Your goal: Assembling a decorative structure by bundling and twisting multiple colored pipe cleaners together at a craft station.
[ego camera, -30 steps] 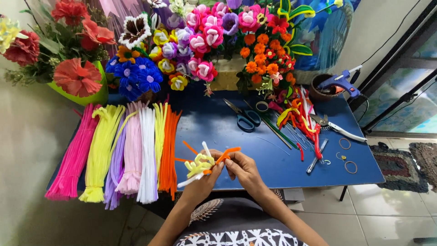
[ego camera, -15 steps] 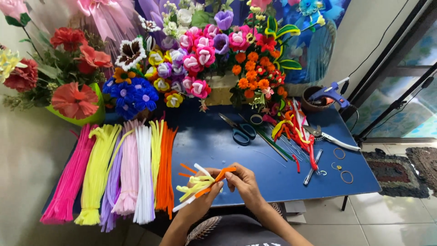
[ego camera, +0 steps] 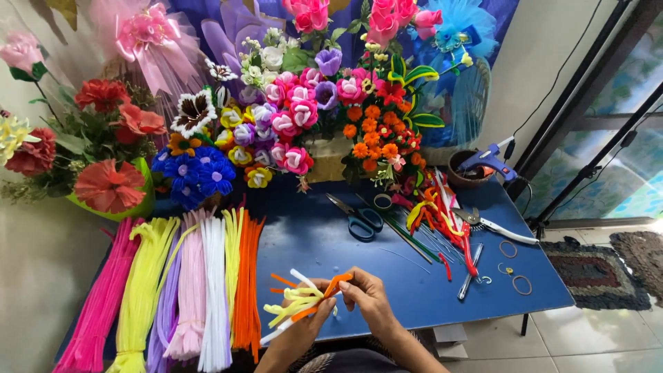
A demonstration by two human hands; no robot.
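My left hand (ego camera: 305, 323) and my right hand (ego camera: 371, 298) meet over the near edge of the blue table (ego camera: 311, 235). Together they hold a small bundle of pipe cleaners (ego camera: 298, 304), yellow, white and orange, whose ends fan out to the left. The right thumb and fingers pinch a bent orange pipe cleaner (ego camera: 337, 283) at the top of the bundle. The left hand grips the bundle from below.
Long pipe cleaner bunches (ego camera: 186, 290) in pink, yellow, lilac, white and orange lie at the left. Scissors (ego camera: 358, 220), green wire stems (ego camera: 414, 238), red and yellow pieces (ego camera: 449, 221), pliers (ego camera: 497, 224), rings (ego camera: 514, 266) and a blue glue gun (ego camera: 487, 159) lie at the right. Handmade flower bouquets (ego camera: 297, 124) line the back.
The view has shifted, so the hands sit lower in the frame. The right fingers have worked the orange pipe cleaner further around the bundle.
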